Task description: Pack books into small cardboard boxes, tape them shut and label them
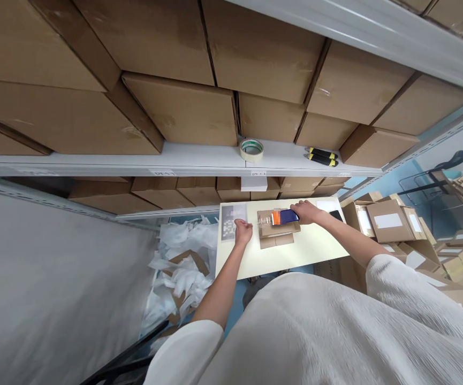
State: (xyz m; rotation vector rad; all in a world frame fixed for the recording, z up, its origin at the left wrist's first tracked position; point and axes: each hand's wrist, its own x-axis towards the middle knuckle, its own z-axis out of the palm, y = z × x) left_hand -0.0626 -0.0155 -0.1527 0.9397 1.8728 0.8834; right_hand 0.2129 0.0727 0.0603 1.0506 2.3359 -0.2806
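Observation:
A small cardboard box (pixel 278 230) with a flap spread toward me lies on the pale yellow tabletop (pixel 315 248). My right hand (pixel 306 212) is closed on the right end of a flat, dark blue and orange item (pixel 288 215), held over the box; its kind is unclear, and part of it is blurred out. Left of the box, my left hand (pixel 243 232) has its fingers curled together, and whatever they may hold is too small to make out. Beside that hand lies a grey printed sheet or bag (pixel 228 222), partly behind the fingers.
A tape roll (pixel 251 150) and yellow-black cutters or pliers (pixel 321 156) lie on the shelf (pixel 199 156) among large cartons (pixel 183 107). White wrapping material (pixel 187 267) heaps up left of the table. Stacked boxes (pixel 389 220) stand at the right, near a dark object (pixel 335 215) on the tabletop.

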